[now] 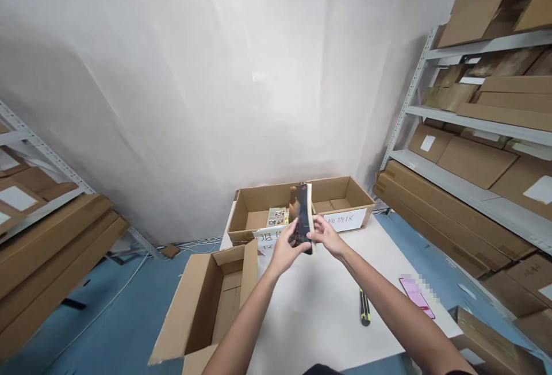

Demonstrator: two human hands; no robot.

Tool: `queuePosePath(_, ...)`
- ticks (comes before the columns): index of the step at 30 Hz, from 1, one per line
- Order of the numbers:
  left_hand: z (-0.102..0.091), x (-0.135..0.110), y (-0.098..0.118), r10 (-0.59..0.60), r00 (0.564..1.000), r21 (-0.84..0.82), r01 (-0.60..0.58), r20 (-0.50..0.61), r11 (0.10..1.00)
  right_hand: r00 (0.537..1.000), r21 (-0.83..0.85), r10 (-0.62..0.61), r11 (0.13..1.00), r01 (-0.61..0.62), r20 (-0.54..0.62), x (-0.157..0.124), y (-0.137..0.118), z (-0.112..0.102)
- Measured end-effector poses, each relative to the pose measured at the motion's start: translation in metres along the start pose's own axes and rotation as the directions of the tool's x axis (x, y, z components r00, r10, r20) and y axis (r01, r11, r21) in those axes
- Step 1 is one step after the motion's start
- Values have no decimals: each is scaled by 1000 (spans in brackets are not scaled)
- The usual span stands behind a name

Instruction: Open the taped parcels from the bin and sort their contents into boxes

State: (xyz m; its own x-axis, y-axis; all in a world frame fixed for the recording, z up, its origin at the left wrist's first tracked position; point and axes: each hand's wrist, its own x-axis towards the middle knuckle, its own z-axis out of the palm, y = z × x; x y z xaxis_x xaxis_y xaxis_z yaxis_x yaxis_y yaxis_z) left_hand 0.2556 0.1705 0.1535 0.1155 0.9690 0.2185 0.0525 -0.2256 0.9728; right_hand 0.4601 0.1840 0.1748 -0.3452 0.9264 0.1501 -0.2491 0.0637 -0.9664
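Both my hands hold a dark-covered book (301,211) upright above the white table (319,300). My left hand (286,248) is closed around its lower left edge. My right hand (326,236) grips its right edge with fingers pinched. Behind the book stand two open cardboard boxes: the left box (254,209) holds a small colourful booklet (277,216), and the right box (345,196) carries a white paper label on its front.
An open cardboard box (207,306) stands at the table's left edge. A utility knife (364,307) and a phone (416,297) lie on the table's right side. Metal shelves with flat cartons line the right (474,150) and the left (38,219). The floor is blue.
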Motion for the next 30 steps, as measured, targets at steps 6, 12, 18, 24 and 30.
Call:
queuePosePath(6,-9,10,9,62,997,-135,-66,-39,989,1000,-117,17,993,-17,0,25,21,8)
queuePosePath(12,-77,22,-13,-102,992,-411,122,69,903,955,-75,202,972,-223,-217,40,48,-15)
queuePosePath(18,-134,53,-57,-292,956,-261,283,2,923,951,32,206,978,-204,-232,55,67,-6)
queuePosePath(24,-144,96,-79,-335,942,-292,320,0,901,928,7,199,978,-208,-315,105,86,-10)
queuePosePath(30,-118,152,-70,-344,912,-122,324,-223,938,779,-136,137,952,-274,-612,157,75,-39)
